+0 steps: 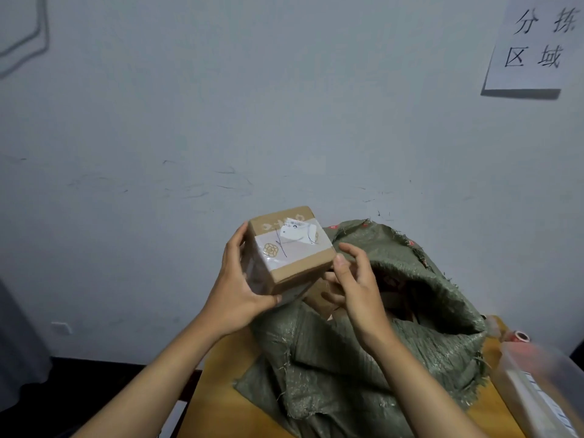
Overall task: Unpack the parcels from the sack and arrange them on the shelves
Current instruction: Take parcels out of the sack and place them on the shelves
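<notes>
Parcel (290,248) out of sack (363,352), gripped by left hand (240,289), right hand (354,279) pinching its corner; more inside, no shelves visible.

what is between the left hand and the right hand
In the head view, a taped cardboard parcel sits between the left hand and the right hand, raised above the open green sack.
</notes>
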